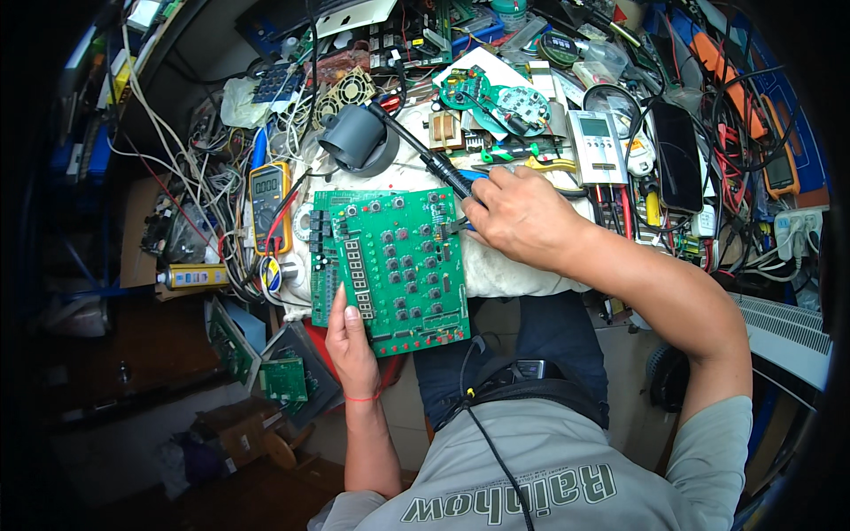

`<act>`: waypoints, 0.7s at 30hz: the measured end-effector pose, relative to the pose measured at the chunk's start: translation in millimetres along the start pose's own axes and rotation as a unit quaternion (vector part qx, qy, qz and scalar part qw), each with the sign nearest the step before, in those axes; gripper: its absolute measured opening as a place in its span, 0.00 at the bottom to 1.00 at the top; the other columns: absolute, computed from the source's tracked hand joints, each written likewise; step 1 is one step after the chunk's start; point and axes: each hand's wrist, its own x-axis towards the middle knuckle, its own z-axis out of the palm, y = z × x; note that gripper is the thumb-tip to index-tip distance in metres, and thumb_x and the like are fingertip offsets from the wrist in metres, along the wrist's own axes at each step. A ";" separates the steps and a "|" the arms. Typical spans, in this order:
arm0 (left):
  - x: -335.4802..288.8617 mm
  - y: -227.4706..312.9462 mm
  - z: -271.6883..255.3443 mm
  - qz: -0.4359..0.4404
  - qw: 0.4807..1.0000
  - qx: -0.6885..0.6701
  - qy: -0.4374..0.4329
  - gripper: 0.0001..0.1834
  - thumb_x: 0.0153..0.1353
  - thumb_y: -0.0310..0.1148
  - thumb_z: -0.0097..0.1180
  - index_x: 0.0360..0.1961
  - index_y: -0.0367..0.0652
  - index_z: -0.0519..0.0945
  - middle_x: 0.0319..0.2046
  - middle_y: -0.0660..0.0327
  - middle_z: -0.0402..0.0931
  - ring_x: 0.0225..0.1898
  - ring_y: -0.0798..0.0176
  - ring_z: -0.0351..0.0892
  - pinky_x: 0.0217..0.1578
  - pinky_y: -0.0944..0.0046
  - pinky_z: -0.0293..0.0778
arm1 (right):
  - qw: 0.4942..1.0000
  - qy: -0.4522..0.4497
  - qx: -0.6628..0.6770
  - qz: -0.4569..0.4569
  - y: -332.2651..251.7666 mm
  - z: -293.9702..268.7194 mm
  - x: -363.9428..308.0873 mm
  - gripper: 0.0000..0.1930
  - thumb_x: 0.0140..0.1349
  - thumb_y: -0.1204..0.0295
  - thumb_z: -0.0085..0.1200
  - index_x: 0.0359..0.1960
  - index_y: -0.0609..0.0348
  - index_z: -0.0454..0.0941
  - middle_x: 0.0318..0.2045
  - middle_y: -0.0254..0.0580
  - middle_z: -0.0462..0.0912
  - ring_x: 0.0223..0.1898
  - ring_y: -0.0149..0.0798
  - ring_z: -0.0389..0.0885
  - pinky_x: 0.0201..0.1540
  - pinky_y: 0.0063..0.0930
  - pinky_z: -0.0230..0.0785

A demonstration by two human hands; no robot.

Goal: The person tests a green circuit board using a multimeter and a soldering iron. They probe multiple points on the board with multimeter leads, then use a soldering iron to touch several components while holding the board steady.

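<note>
The left hand (352,348) holds the circuit board (404,273), likely light, stiff, fragile, best edge-held; the right hand (524,218) grips a partly hidden tool (459,227).

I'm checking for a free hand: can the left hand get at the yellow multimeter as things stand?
Probably not: the left hand is holding the green circuit board. The yellow multimeter seems within reach, though, with nothing covering its screen.

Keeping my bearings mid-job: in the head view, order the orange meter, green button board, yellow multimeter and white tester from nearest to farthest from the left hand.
1. Green button board: in the left hand.
2. Yellow multimeter: ahead, to the left.
3. White tester: ahead, to the right.
4. Orange meter: far right.
</note>
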 end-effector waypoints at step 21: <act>-0.2 1.7 1.4 -0.002 1.000 -0.001 0.000 0.28 0.84 0.36 0.46 0.76 0.28 0.67 0.66 0.52 0.78 0.62 0.65 0.76 0.66 0.63 0.70 | 0.998 0.060 0.003 0.018 -9.8 -2.0 -1.4 0.08 0.62 0.70 0.56 0.35 0.61 0.83 0.32 0.41 0.79 0.41 0.45 0.81 0.50 0.45 0.73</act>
